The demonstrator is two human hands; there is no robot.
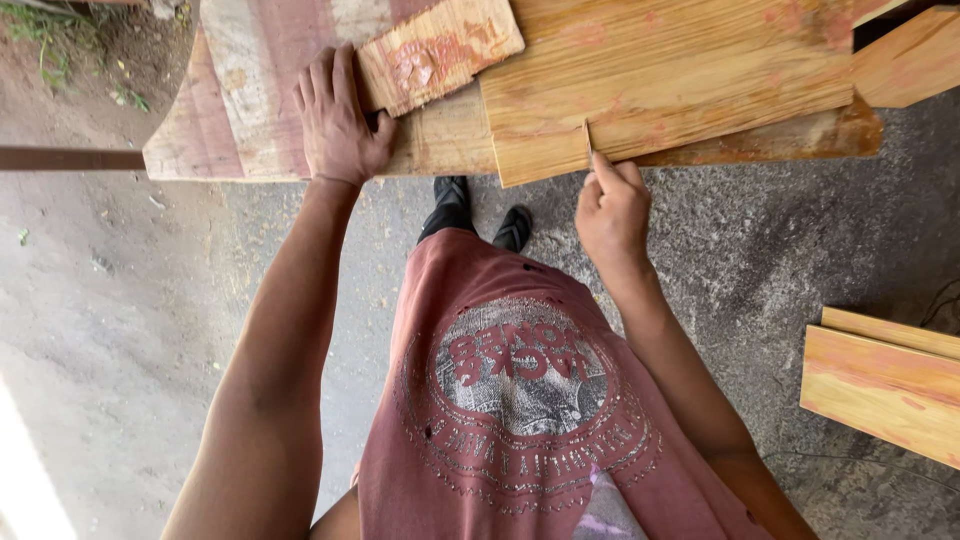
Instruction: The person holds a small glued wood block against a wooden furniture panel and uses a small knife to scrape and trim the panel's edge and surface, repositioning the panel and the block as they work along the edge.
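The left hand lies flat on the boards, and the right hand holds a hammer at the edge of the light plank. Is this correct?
Not quite. In the head view the right hand holds a thin pencil-like stick, not a hammer, at the light plank. The left hand does lie flat on the boards.

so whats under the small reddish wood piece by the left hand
The small reddish wood piece lies on a wider pale plank, with the left hand beside it. Anything beneath those boards is hidden.

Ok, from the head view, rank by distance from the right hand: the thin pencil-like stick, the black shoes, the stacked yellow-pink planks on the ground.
1. Thin pencil-like stick: pinched in the right hand, against the large yellow board's edge.
2. Black shoes: just to its left, on the ground.
3. Stacked yellow-pink planks: far lower right.
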